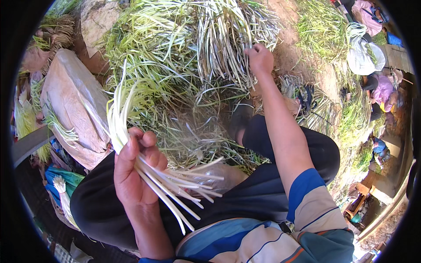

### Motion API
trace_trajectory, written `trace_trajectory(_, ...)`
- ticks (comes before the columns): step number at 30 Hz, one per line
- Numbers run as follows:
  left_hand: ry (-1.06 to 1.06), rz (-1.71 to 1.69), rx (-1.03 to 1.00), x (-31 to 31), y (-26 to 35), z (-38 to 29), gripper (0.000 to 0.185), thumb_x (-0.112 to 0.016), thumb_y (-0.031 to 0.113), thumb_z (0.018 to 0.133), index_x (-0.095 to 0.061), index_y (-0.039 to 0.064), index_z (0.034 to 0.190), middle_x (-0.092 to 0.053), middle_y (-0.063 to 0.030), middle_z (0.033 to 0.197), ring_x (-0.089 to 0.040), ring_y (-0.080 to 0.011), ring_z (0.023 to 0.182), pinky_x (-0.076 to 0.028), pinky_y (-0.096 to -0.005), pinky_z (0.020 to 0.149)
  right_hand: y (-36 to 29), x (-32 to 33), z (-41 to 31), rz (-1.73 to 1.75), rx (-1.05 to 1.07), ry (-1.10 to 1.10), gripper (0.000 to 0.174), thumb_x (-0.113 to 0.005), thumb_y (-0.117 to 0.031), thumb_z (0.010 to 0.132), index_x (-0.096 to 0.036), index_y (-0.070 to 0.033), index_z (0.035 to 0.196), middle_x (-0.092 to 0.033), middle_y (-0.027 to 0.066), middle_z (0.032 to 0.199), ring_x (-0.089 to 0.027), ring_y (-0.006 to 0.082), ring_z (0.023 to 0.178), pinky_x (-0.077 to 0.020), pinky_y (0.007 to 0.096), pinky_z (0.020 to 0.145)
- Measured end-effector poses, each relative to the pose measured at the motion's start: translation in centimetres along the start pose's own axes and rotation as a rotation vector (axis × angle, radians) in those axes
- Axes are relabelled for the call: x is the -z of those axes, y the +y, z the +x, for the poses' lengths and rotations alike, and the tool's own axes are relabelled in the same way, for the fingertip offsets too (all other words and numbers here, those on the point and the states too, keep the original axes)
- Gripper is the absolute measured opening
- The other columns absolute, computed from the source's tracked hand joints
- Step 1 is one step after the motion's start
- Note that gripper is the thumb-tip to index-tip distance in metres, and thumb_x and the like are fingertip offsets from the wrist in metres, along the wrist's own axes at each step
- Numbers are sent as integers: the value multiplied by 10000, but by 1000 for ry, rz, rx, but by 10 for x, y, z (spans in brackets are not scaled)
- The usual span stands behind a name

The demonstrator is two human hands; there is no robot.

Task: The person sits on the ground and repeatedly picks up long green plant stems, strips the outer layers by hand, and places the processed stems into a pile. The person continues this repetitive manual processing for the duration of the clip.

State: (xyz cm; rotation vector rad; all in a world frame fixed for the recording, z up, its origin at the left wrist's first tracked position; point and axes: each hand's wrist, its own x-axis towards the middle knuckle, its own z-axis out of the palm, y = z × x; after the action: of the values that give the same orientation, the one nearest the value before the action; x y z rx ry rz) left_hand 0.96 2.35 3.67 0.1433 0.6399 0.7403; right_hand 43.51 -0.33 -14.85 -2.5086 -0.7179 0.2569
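My left hand [138, 164] is closed around a bunch of pale chive-like stalks [120, 115]. Their whitish lower ends fan out to the right over my lap, while the leafy ends curl upward. My right hand [261, 60] reaches forward to the right side of a large heap of similar plants [164, 42]. Its thumb and finger pinch at a stalk there. Brown, dirty outer layers cover the layered stalks [223, 49] beside that hand. Loose leaves and peelings [197, 131] lie between the heap and my black-trousered legs.
At left a dusty plastic-covered bundle [72, 102] carries a few cleaned stalks [62, 128]. A tied white bunch [62, 190] lies by my left knee. More leaves [322, 33] cover the ground at right, near a white sack [363, 56]. Other people [383, 90] sit along the right side.
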Motion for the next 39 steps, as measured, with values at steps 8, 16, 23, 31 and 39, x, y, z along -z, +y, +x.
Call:
trace_trajectory(8,87,232,3,2,-24,21,336,-523,359,1121,-559,103,1336,-594,-15,790,-593,-177,685,-530,-364,663,-76,65,-51,592,19,120,191,-796,-159,909,-689,-36,809,-674,30,753,-534,122,606,-432,305,570)
trace_trajectory(16,406,584,-71,38,-48,55,189,-792,237,946,-696,78,978,-596,9,710,-453,-80,471,-347,-264,424,-114,28,-267,786,95,-427,225,-817,-120,841,-611,-28,838,-638,78,713,-568,148,617,-463,352,570)
trace_trajectory(23,342,755,-142,47,-58,41,119,-772,135,918,-703,39,933,-641,-14,723,-510,-91,483,-359,-266,440,-101,37,-314,563,314,-461,242,-809,-142,814,-634,-27,935,-692,206,857,-672,418,790,-525,471,717)
trace_trajectory(31,208,956,-95,38,-62,32,102,-777,141,917,-720,57,924,-658,5,714,-504,-84,461,-390,-250,412,-108,49,-273,1064,-74,-700,222,-679,-227,1009,-705,-7,997,-662,0,820,-555,66,687,-457,264,612)
trace_trajectory(39,197,941,-102,44,-71,30,134,-763,122,883,-751,31,982,-684,-6,758,-565,-80,566,-404,-264,507,-119,33,-263,1238,-255,-579,102,-683,-111,981,-688,-12,954,-677,16,838,-588,77,692,-483,262,621)
